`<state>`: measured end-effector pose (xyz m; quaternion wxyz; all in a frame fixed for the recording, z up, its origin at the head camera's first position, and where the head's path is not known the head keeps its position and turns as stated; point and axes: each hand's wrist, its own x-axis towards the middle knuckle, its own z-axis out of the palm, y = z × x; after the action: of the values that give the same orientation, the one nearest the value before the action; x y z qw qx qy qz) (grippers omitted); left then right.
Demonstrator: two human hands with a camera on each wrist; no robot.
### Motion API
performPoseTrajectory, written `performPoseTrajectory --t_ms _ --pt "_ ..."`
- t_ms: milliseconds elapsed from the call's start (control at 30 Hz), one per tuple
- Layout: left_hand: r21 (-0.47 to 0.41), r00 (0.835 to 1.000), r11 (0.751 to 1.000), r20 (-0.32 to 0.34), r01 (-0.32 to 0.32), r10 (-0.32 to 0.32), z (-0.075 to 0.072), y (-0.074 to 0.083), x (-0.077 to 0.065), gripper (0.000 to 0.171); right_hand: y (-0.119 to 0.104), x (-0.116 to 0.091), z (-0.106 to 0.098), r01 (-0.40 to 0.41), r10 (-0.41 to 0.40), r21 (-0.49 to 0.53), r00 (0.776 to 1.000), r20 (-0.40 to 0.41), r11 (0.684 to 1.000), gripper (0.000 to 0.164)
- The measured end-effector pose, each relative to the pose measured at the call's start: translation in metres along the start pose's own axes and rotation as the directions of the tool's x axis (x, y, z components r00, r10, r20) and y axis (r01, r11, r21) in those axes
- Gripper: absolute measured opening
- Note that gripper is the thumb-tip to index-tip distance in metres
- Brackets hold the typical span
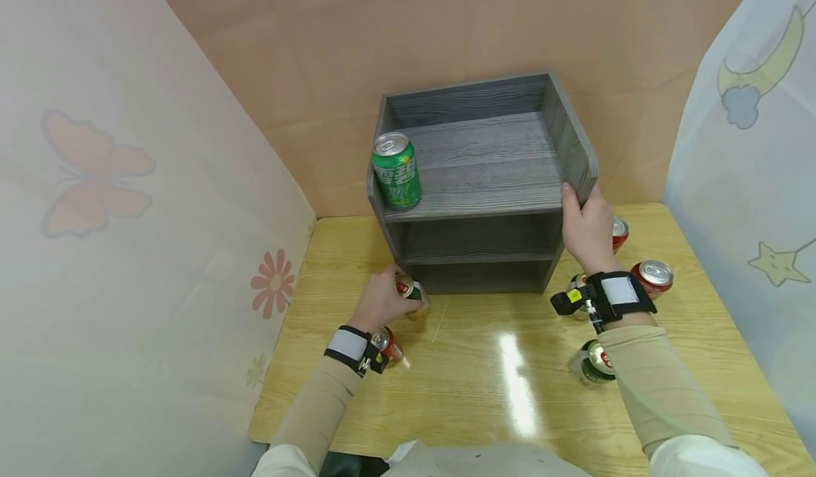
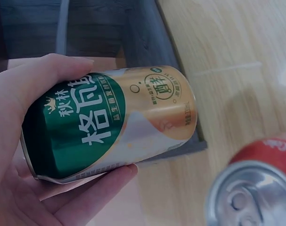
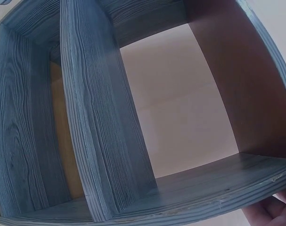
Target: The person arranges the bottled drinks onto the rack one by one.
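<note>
My left hand (image 1: 380,301) grips a green-and-gold drink can (image 2: 110,125) beside the lower left corner of a grey wood-grain shelf (image 1: 472,204). In the left wrist view the thumb lies over one side of that can and the fingers over the other. My right hand (image 1: 588,230) holds the shelf's right side panel, thumb at its front edge; in the right wrist view only some fingers (image 3: 270,209) show at the lower right. On the shelf's top level, at the left end, a green can (image 1: 398,172) stands upright.
A red can (image 1: 389,346) stands close to my left wrist. Around my right forearm are more cans: a red one (image 1: 653,277), another red one (image 1: 620,234) partly hidden, and a dark green-topped one (image 1: 594,362). Patterned white panels (image 1: 752,179) flank the wooden table (image 1: 472,371).
</note>
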<state>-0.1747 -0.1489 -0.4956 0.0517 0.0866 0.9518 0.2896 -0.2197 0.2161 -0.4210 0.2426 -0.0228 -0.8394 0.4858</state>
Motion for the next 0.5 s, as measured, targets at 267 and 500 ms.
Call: performPoseTrajectory --t_ms 267,500 --pt "0.053 0.997 0.996 -0.021 -0.078 0.079 -0.007 0.019 -0.003 0.068 -0.002 0.0 -0.001 -0.014 0.014 0.006 1.0 0.008 1.0 0.052" --pt "0.047 0.992 0.992 -0.044 -0.115 0.117 -0.013 0.03 -0.004 0.066 -0.002 0.0 0.0 -0.021 0.02 0.003 1.0 0.011 1.0 0.053"
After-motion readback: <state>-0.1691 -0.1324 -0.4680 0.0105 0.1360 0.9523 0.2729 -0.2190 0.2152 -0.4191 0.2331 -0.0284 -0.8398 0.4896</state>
